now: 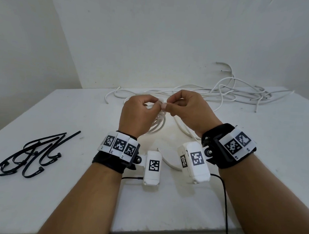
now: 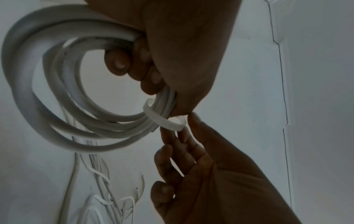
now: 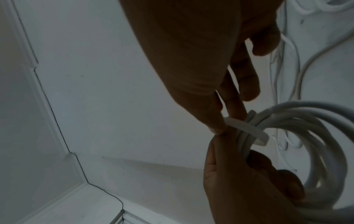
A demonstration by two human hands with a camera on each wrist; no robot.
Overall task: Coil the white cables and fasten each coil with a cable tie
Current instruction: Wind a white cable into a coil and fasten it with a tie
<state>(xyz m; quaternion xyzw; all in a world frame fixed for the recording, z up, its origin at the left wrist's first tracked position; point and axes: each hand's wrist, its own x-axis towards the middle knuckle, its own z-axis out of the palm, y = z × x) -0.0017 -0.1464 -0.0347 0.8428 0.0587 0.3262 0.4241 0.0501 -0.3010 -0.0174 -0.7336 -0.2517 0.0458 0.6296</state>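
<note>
The left hand has its fingers curled round a coil of white cable, clamping the turns together above the white table. The right hand pinches, between thumb and fingertips, a flat white strap that loops round the bundled turns right beside the left thumb. This strap looks like the cable tie for this coil, though its head is hidden, so whether its tail is threaded cannot be told.

Behind the hands, more loose white cables sprawl in a tangle across the far side of the table. A bunch of black cable ties lies well apart to the left.

The risk, as I judge it, sits in the pinch: the strap is narrow and stiff, and if it slips from the fingertips it may spring open. Should the left hand's grip ease during tightening, the turns could fan out, and a strand trailing to the tangle could drag on the coil.
</note>
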